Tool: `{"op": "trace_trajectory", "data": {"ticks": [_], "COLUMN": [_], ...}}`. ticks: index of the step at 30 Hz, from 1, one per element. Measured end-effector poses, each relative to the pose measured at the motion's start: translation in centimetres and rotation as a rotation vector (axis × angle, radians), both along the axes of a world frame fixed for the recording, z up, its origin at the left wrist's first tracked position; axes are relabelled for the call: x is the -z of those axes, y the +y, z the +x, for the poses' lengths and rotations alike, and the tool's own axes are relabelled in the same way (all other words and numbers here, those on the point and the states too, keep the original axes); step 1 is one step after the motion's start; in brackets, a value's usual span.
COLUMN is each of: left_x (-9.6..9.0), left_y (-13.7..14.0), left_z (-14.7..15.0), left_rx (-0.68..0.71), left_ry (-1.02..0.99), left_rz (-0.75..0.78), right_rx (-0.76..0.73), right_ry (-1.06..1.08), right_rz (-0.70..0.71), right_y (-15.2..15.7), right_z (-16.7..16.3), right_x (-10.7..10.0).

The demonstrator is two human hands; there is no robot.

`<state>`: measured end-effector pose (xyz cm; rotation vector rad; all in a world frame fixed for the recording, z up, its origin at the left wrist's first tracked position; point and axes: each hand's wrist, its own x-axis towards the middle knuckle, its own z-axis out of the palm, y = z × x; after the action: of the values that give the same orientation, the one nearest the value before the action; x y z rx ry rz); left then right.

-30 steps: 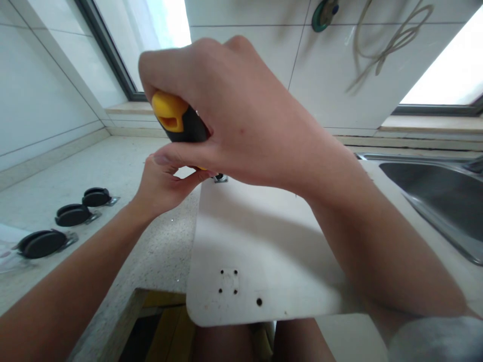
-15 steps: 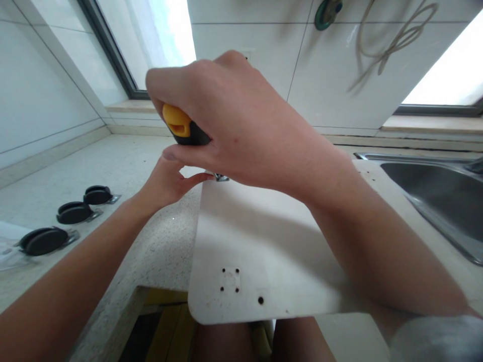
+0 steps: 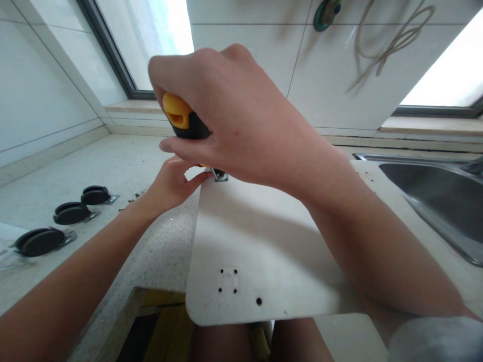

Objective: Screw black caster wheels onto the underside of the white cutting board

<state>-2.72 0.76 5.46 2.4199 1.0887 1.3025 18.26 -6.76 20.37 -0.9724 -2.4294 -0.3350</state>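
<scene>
A yellow and black screwdriver (image 3: 176, 108) is wrapped in my right hand (image 3: 234, 115), its metal shaft slanting down to a small metal mounting plate. That plate belongs to a caster (image 3: 221, 177) at the far left corner of a white board (image 3: 264, 236); my right hand covers most of it. My left hand (image 3: 171, 186) has its thumb against the plate's left edge, with its fingertips partly hidden behind my right hand. Near the board's front left corner is a square pattern of screw holes (image 3: 228, 280), beside a larger single hole (image 3: 258, 301).
Three black casters (image 3: 71, 213) with metal plates lie on the speckled counter (image 3: 166, 241) at left. Small dark screws (image 3: 134, 197) show beside my left forearm. A steel sink (image 3: 437, 201) is at right. A cord (image 3: 400, 40) hangs on the tiled wall.
My right hand and the screwdriver have risen slightly, exposing the shaft and more of the metal plate. My left hand stays at the corner; small screws now show beside its forearm.
</scene>
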Motion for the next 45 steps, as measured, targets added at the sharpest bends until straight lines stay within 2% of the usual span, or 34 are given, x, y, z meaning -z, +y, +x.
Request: {"op": "trace_trajectory", "data": {"ticks": [3, 15, 17, 21, 23, 26, 30, 32, 34, 37, 39, 45], "left_x": [0.3, 0.6, 0.8, 1.1, 1.1, 0.9, 0.5, 0.5, 0.7, 1.1, 1.2, 1.0], "left_y": [-0.2, -0.2, -0.1, 0.0, 0.0, -0.1, -0.4, -0.4, -0.3, 0.0, 0.1, -0.2], "left_z": [0.2, 0.5, 0.5, 0.5, 0.5, 0.6, 0.7, 0.8, 0.7, 0.5, 0.5, 0.6], "left_rx": [-0.006, 0.055, 0.040, 0.046, 0.064, 0.073, 0.062, 0.060, 0.053, 0.036, 0.034, 0.015], "left_ry": [0.024, 0.015, 0.025, 0.064, 0.057, 0.023, 0.035, 0.053, 0.060, 0.066, 0.076, 0.098], "left_rz": [0.034, -0.041, -0.034, -0.053, -0.058, -0.039, -0.030, -0.029, -0.031, -0.039, -0.045, -0.028], "right_rx": [0.053, 0.173, 0.129, -0.080, -0.093, -0.039, 0.142, 0.176, 0.097, -0.083, -0.114, 0.137], "right_ry": [0.042, -0.008, 0.018, 0.008, -0.013, -0.013, -0.041, -0.041, -0.033, -0.017, 0.000, 0.016], "right_rz": [0.053, 0.145, 0.114, -0.019, -0.054, -0.031, 0.101, 0.148, 0.083, -0.142, -0.175, 0.094], "right_y": [0.2, 0.1, 0.0, -0.4, -0.6, -0.7, -0.6, -0.6, -0.7, -0.8, -0.8, 0.3], "right_z": [-0.1, -1.1, -0.8, 0.6, 1.0, 0.7, -0.4, -0.4, 0.3, 1.4, 1.5, -0.7], "right_x": [0.3, 0.5, 0.5, 0.1, -0.1, -0.2, 0.4, 0.5, 0.4, -0.1, -0.2, 1.1]}}
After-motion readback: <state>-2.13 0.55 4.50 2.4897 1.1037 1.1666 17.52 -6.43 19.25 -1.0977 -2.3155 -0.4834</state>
